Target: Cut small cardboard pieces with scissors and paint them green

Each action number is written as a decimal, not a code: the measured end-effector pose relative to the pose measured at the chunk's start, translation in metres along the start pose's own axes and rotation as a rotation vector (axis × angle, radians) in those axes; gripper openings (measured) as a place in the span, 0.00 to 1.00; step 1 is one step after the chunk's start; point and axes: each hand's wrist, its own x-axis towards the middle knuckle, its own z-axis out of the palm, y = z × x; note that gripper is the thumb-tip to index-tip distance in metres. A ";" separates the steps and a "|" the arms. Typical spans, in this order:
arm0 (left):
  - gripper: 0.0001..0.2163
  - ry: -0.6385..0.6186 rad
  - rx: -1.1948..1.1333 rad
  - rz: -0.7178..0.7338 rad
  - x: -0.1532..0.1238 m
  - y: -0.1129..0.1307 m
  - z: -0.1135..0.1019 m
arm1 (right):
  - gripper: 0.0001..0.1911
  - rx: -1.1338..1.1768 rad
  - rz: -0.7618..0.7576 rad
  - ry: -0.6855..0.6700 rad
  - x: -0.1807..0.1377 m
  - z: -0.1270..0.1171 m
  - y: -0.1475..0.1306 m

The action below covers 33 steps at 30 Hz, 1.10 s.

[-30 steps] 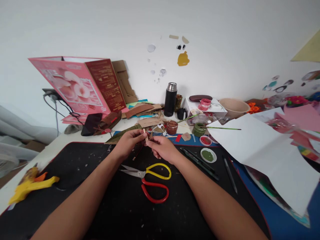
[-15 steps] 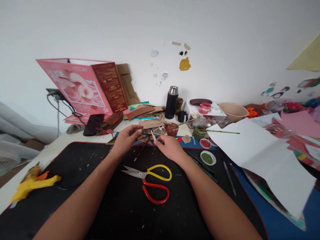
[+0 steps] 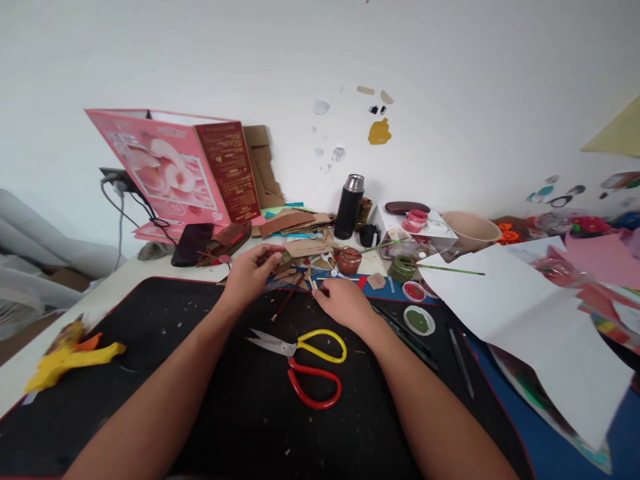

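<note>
Left hand (image 3: 253,272) curled over cardboard scraps (image 3: 300,250) at the mat's (image 3: 150,347) far edge; right hand (image 3: 343,301) pinched a thin stick (image 3: 311,283) beside them. It looked light and snappable, best held near its middle, scissors (image 3: 305,357) nearby

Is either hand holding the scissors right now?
No, the scissors lie on the black mat, apart from the left hand and right hand, both farther back.
</note>
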 end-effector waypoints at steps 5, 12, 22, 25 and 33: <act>0.18 0.065 0.011 -0.002 0.003 -0.002 -0.006 | 0.19 -0.030 0.002 -0.009 -0.001 -0.001 -0.003; 0.18 0.080 0.014 -0.009 0.004 -0.001 -0.010 | 0.20 -0.033 -0.015 -0.022 -0.002 0.000 -0.004; 0.18 0.060 0.040 0.007 0.004 -0.001 -0.008 | 0.18 -0.021 -0.025 -0.021 -0.003 0.002 -0.003; 0.18 0.061 0.073 0.032 0.003 -0.002 -0.006 | 0.19 -0.009 -0.027 -0.013 -0.003 0.002 -0.003; 0.17 0.000 0.159 0.085 -0.003 0.000 0.002 | 0.18 -0.002 -0.055 0.001 -0.005 0.003 -0.004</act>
